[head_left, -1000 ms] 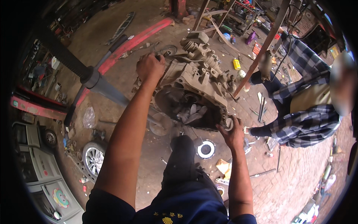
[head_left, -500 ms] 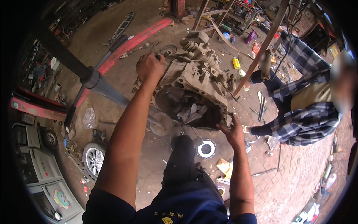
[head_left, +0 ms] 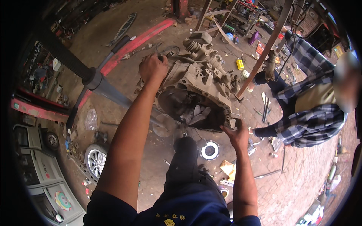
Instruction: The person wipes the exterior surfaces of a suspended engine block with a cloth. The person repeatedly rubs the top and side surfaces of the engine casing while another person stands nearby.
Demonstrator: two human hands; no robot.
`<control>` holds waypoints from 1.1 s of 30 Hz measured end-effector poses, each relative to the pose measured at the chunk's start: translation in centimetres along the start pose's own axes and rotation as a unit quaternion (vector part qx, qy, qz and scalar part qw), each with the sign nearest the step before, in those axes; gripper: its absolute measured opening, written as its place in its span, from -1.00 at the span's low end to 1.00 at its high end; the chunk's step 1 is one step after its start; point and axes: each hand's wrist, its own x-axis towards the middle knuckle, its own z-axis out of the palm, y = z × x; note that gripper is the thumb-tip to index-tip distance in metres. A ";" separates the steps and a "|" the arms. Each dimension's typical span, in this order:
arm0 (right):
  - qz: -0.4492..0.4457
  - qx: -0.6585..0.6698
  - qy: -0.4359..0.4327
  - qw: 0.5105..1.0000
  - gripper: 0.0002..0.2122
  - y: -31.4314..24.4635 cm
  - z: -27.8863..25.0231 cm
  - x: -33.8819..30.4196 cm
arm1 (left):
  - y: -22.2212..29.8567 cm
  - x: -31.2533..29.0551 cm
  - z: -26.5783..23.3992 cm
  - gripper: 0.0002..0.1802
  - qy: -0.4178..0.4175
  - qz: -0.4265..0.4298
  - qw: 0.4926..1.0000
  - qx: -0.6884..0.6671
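A dirty grey-brown gearbox [head_left: 208, 81] is in front of me, its wide open bell housing turned toward me and dark inside. My left hand [head_left: 154, 69] is closed over the casing's left edge, with the fingertips curled out of sight. At the lower right corner of the housing rim, my right hand [head_left: 236, 135] grips the edge, thumb on the near side. What bears the gearbox from below is hidden; a round metal plate [head_left: 164, 125] shows under its left side.
A grey jack post [head_left: 113, 96] slants in from the left, near a red lift arm [head_left: 145, 34]. On the floor lie a wheel [head_left: 96, 161] and a clutch disc [head_left: 209, 150]. At right is a person in a checked shirt [head_left: 301, 124], behind a slanting pole [head_left: 264, 52]. A van [head_left: 45, 169] stands lower left.
Both hands keep their places on the gearbox. The whole view has shifted very slightly, and the metal part hanging by the pole at right has turned a little.
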 end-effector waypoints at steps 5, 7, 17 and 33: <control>-0.107 0.105 0.090 0.985 -0.36 2.0 2.1 0.8 | 0.6 0.2 0.0 -0.52 -0.008 0.001 1.000 0.002; -0.096 0.112 0.084 0.985 -0.37 2.8 2.0 0.9 | 0.8 0.1 0.1 -0.51 -0.013 0.000 1.000 0.003; -0.081 0.054 0.060 0.993 -0.26 3.1 1.7 1.1 | 0.3 0.3 0.4 -0.56 0.001 0.004 1.000 0.001; -0.049 0.128 0.028 0.990 -0.22 1.4 1.6 -0.1 | 0.0 0.4 0.3 -0.56 0.010 0.019 1.000 0.004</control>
